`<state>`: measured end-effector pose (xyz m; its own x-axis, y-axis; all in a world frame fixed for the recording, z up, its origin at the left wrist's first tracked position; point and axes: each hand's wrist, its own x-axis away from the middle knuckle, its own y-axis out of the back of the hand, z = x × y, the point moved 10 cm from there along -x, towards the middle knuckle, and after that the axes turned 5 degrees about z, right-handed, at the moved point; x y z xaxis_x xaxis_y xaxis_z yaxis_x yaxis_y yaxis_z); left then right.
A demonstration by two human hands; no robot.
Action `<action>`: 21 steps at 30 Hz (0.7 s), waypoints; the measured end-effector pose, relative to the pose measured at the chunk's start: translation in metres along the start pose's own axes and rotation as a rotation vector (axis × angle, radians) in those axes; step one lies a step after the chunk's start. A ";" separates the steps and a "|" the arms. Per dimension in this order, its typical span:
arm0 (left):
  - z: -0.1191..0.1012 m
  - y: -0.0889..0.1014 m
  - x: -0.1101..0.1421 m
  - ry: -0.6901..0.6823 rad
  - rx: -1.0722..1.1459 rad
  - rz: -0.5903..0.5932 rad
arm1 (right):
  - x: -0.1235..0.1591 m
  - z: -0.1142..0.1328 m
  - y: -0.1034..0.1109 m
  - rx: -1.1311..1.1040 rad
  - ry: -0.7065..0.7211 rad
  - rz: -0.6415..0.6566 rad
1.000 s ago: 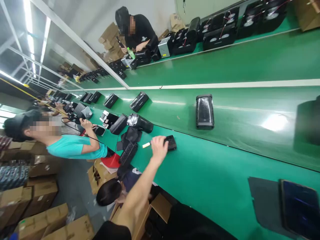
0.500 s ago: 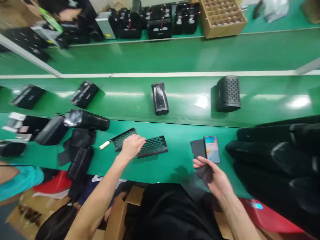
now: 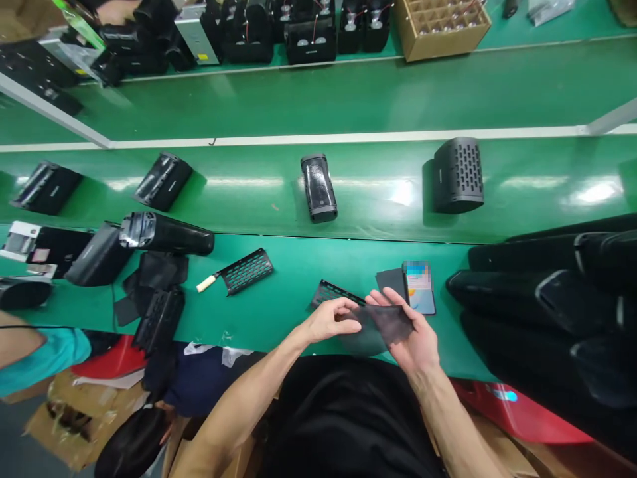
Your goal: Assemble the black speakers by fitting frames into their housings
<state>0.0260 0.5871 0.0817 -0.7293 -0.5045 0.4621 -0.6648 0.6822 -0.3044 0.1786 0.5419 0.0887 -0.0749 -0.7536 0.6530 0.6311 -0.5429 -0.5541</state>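
My left hand (image 3: 332, 320) is closed at the near side of a black perforated grille (image 3: 334, 292), which is tilted and partly hidden behind my fingers. My right hand (image 3: 411, 335) holds a thin dark piece of mesh cloth (image 3: 391, 322) across its palm and fingers, close to my left hand. Beyond my right hand, a phone (image 3: 421, 289) with a lit screen lies on the bench beside a dark flat sheet (image 3: 391, 279). A second perforated grille (image 3: 247, 271) rests farther left, touching a pale-handled tool (image 3: 208, 283).
Black speaker housings (image 3: 318, 189) stand spaced along the green surface (image 3: 378, 166) ahead, one with a perforated front (image 3: 458, 176). Large black housings (image 3: 542, 299) crowd the right. Dark cloth pieces (image 3: 162, 269) lie left. Another person's turquoise sleeve (image 3: 44, 358) shows at far left.
My left hand has moved right with the nearer grille, away from the other one. My right hand has shifted slightly left and up with the mesh cloth, so the hands are close together.
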 end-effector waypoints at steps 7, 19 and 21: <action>0.013 0.026 0.009 0.042 -0.003 -0.170 | -0.006 -0.013 0.036 0.207 -0.069 -0.049; -0.011 0.047 0.035 0.034 -0.259 -0.584 | 0.016 -0.005 0.051 0.308 0.132 -0.280; 0.002 0.015 0.028 0.070 -0.009 -0.365 | 0.026 -0.008 0.034 0.423 0.168 -0.244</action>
<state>-0.0046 0.5822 0.0888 -0.4316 -0.6779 0.5951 -0.8772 0.4692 -0.1017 0.1919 0.5004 0.0823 -0.3602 -0.6916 0.6260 0.8340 -0.5395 -0.1162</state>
